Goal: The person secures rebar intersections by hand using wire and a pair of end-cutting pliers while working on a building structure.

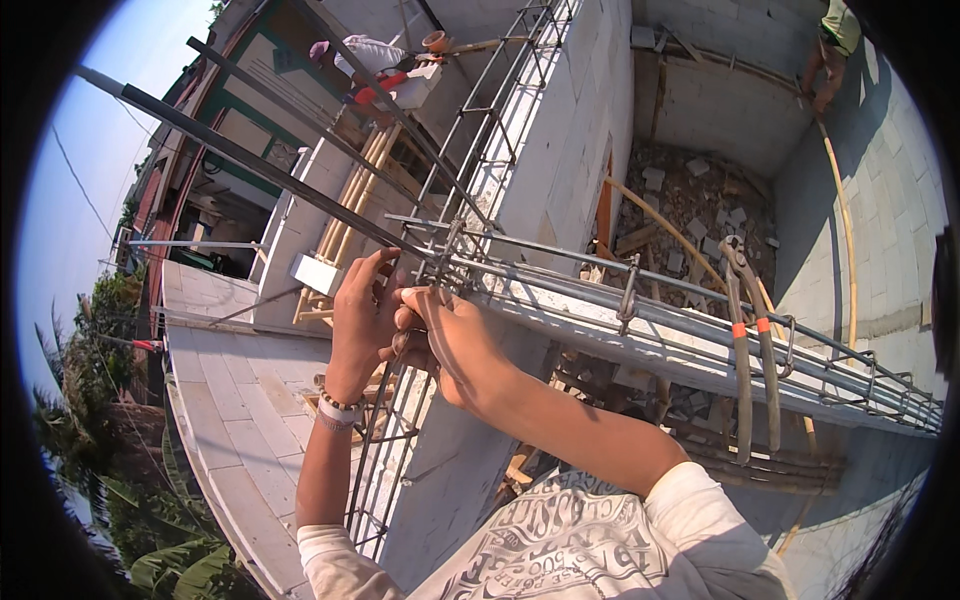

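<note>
Both my hands are at a junction of steel reinforcing bars (440,250) on top of a block wall. My left hand (358,312) is closed, its fingers curled beside the bars just under a long upright bar (260,180). My right hand (445,335) pinches close beside it, thumb and fingers together. Whatever is in either set of fingers is too small or hidden to make out. Below the hands, a rebar cage (385,440) runs down toward me. To the right, pincers (740,330) with orange bands on the handles hang over the horizontal rebar cage (640,295).
Rubble (690,210) lies deep below, between block walls. One person (370,65) bends over at the upper left, and another (835,45) is high at the right. Bamboo poles (355,195) lean at the left. A tiled ledge (230,390) and plants border the drop.
</note>
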### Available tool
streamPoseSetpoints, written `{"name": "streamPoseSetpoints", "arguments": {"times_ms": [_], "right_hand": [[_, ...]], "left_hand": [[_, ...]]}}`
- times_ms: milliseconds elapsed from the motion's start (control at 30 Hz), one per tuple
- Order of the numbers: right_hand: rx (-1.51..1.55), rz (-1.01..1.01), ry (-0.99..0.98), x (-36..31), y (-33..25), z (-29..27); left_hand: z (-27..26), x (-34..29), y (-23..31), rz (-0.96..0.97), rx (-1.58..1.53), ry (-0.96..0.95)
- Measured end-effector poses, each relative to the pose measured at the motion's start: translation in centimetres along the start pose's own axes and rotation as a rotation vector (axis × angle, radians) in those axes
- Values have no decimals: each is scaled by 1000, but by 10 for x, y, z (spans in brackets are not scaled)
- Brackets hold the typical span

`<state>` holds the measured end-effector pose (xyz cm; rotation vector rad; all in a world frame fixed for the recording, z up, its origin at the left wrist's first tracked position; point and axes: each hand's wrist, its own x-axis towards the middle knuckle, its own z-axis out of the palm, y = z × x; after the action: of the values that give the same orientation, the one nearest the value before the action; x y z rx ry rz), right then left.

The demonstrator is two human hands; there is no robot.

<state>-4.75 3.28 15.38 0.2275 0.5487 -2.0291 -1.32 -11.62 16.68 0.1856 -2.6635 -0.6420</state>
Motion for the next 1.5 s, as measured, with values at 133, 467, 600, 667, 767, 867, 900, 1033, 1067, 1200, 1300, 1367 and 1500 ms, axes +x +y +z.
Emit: {"name": "streamPoseSetpoints", "arguments": {"times_ms": [133,467,600,667,767,867,900,1033,1067,1200,1300,1367,1500], "right_hand": [[-66,-19,-50,-20,-1,-5],[-161,-73,-154,-7,22,-32],[-82,26,-193,-5,21,-41],[-92,56,-193,-6,20,-45],[-123,61,-197,-7,18,-48],[-176,50,-166,-8,17,-47],[-206,41,-148,-8,16,-46],[-231,23,-138,-13,9,-43],[-241,26,-113,-15,6,-43],[-227,-39,-104,-20,-4,-46],[-278,-47,-141,-19,-9,-53],[-292,-33,-131,-19,-8,-58],[-319,-87,-131,-20,-1,-61]], "left_hand": [[3,6,-3,62,147,42],[5,20,6,-63,75,-95],[8,25,9,-137,78,-113],[13,27,7,-126,-15,-56],[17,27,4,-142,-8,-6],[22,26,2,-125,71,41],[23,26,2,-99,90,65],[27,27,-2,80,218,150],[28,27,-3,140,260,186],[29,29,-4,224,306,292],[27,29,-1,246,292,279],[26,29,1,255,264,255],[23,31,2,322,260,241]]}}
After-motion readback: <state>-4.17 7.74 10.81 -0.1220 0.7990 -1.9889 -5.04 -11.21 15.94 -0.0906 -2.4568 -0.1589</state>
